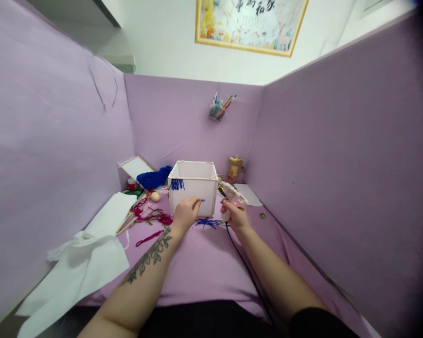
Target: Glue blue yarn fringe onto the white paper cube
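A white box [197, 188] with wood-coloured stick edges and an open top stands on the cloth in front of me. Short blue yarn strands [176, 184] hang from the upper left of its front wall. My left hand [187, 211] is closed in a pinch before that wall, a small piece of blue yarn [203, 200] at its fingertips. To the right of the box, my right hand [234, 213] grips a pale glue gun [236, 195] with a red light lit; its black cord trails toward me. Cut blue yarn pieces [207, 222] lie below the box.
A blue yarn bundle [153, 179], magenta yarn [151, 215], sticks and white cloth [88, 258] lie to the left. Behind the glue gun stands a yellow-brown figure [235, 166]. Lilac panels [193, 117] enclose three sides; a pen holder [216, 111] hangs at the back.
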{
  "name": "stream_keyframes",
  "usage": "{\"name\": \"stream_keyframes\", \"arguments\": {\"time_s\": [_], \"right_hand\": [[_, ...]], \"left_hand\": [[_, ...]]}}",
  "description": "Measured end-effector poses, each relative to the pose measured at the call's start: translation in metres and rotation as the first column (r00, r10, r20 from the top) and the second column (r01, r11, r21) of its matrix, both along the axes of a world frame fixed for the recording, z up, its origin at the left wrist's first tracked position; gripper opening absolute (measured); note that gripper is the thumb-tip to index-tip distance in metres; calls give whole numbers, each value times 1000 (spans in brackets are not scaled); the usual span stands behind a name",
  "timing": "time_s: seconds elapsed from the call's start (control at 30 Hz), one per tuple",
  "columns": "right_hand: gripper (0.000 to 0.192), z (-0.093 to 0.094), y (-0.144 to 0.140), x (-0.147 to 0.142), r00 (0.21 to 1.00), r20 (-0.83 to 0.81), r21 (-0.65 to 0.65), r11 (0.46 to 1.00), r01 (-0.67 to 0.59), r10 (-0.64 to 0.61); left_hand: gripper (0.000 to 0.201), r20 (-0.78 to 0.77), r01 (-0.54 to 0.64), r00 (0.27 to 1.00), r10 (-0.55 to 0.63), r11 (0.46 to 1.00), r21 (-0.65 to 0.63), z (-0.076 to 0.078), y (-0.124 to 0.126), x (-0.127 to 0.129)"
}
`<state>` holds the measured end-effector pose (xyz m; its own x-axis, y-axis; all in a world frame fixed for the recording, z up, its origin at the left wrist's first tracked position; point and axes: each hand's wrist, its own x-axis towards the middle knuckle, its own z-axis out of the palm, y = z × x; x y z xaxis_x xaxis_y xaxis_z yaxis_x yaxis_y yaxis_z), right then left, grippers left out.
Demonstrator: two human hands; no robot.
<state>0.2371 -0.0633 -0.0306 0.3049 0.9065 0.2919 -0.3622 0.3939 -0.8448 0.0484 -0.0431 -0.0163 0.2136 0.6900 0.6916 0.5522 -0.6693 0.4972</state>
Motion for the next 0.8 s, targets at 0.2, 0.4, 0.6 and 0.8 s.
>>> {"name": "stream_keyframes", "arguments": {"time_s": [0.2, 0.4, 0.6, 0.8], "right_hand": [[24, -1, 2, 1, 999, -32, -2, 1000, 17, -17], [20, -3, 2, 0, 1000, 5, 19, 1000, -1, 1], [20, -5, 3, 0, 1000, 0, -14, 1000, -19, 19], [23, -4, 4, -1, 1000, 10, -11, 1000, -8, 9]], "left_hand": [[24, 149, -73, 988, 48, 983, 168, 11, 5, -1], [26, 288, -189, 941, 176, 982, 20, 13, 22, -13], [26, 393, -211, 885, 250, 967, -140, 14, 30, -19], [24, 567, -32, 789, 237, 937, -347, 28, 32, -13]]}}
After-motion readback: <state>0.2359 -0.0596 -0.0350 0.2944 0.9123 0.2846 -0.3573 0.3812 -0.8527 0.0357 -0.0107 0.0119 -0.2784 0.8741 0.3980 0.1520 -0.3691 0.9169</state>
